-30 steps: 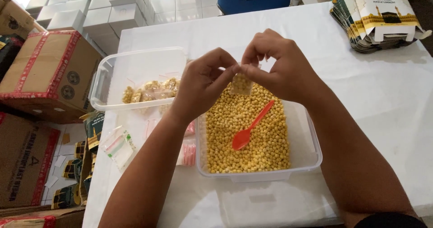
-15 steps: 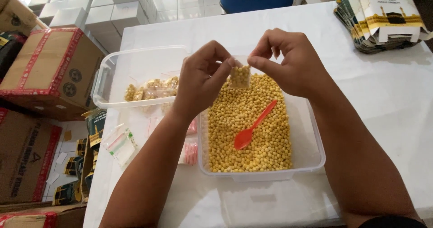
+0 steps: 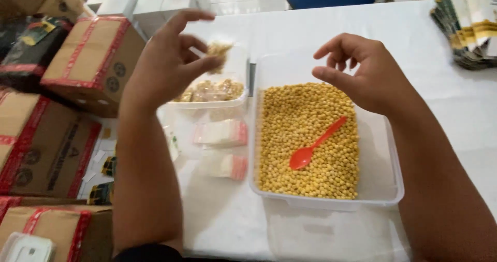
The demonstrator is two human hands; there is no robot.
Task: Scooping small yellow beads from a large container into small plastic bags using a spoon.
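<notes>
Two hands over white table [image 3: 310,34], one small filled bag in play.

Left hand [image 3: 168,68] was raised above smaller clear tub [image 3: 212,104], thumb and fingers pinched on small clear bag of yellow beans [image 3: 219,51]; bag blurred. Tub under it held more filled bags. Right hand [image 3: 362,73] hovered over large clear tub [image 3: 383,189] of loose yellow beans, fingers curled, holding nothing. Red plastic spoon [image 3: 315,144] lay on beans. Empty zip bags [image 3: 220,133] lay flat betw. tubs & table edge. Cardboard boxes [image 3: 93,60] stood at left.
</notes>
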